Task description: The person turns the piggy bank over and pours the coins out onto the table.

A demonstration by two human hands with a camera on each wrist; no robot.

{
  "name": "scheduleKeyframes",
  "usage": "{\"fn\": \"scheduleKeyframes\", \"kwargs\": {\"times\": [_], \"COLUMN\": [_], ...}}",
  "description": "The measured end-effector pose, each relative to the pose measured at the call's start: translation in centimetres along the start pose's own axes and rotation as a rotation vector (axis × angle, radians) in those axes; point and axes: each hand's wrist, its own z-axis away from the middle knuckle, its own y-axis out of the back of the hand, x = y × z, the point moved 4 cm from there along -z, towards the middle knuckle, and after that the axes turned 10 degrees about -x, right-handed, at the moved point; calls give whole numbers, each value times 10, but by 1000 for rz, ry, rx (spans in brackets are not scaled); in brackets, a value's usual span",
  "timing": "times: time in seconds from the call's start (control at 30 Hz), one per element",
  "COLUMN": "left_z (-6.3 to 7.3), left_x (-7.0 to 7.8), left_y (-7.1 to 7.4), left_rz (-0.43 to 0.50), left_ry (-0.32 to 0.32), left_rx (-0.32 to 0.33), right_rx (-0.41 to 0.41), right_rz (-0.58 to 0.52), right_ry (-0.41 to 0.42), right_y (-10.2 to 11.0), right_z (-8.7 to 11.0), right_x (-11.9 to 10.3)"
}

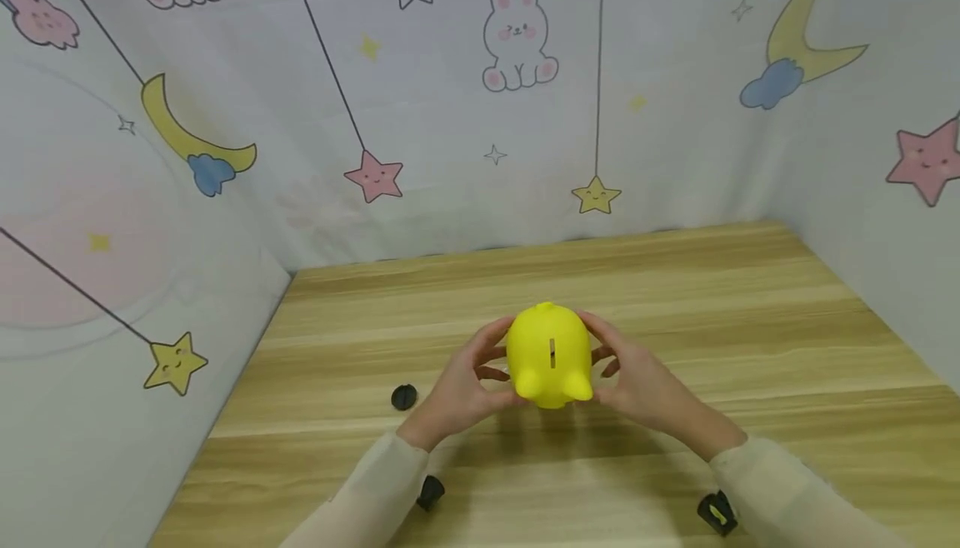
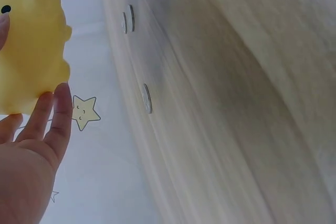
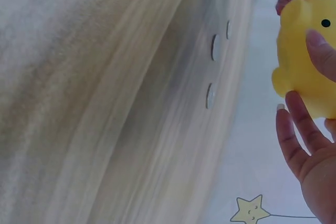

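Note:
A yellow piggy bank (image 1: 548, 354) hangs above the wooden table, its coin slot facing up and its ears toward the wearer. My left hand (image 1: 468, 379) grips it from the left side, with the thumb near the front. On the opposite side my right hand (image 1: 637, 377) holds it, fingers spread round its body. In the left wrist view the piggy bank (image 2: 34, 51) shows a black eye and short stubby feet. Beneath it, several coins lie on the table, among them one coin (image 2: 146, 98) and another coin (image 3: 214, 48). The hands hide these coins in the head view.
A round black plug (image 1: 403, 397) with a groove across it lies on the table (image 1: 360, 323), left of the left hand. Black wrist devices (image 1: 431, 493) show beside the sleeves. A white curtain (image 1: 450, 115) printed with stars, moons and rabbits surrounds the table's back and sides.

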Motion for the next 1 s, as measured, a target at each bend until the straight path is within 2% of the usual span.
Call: {"fn": "scheduleKeyframes", "kwargs": {"times": [0.13,0.23,0.37,0.57,0.67,0.8,0.9,1.0], "left_z": [1,1,0,-2,0,-1,-6,-9], "left_x": [5,6,5,1,-3,-8,-7,-4], "left_y": [0,-1,0,1,2,1,-2,-7], "left_rz": [-58,-78,-73,8,68,126,112,66], "left_ry": [-24,-31,-31,3,89,271,391,502], "left_rx": [10,8,-3,-30,-24,12,36,44], "right_rx": [63,84,65,-29,-74,-111,-116,-117], "right_rz": [66,82,33,-147,-224,-339,-359,-316], "right_ry": [94,122,80,-17,-82,-236,-363,-471], "right_y": [-1,-1,-1,-1,-2,-1,-2,-7], "right_z": [2,3,4,2,2,0,-4,-9], "right_x": [-2,-3,-2,3,8,12,12,11]}}
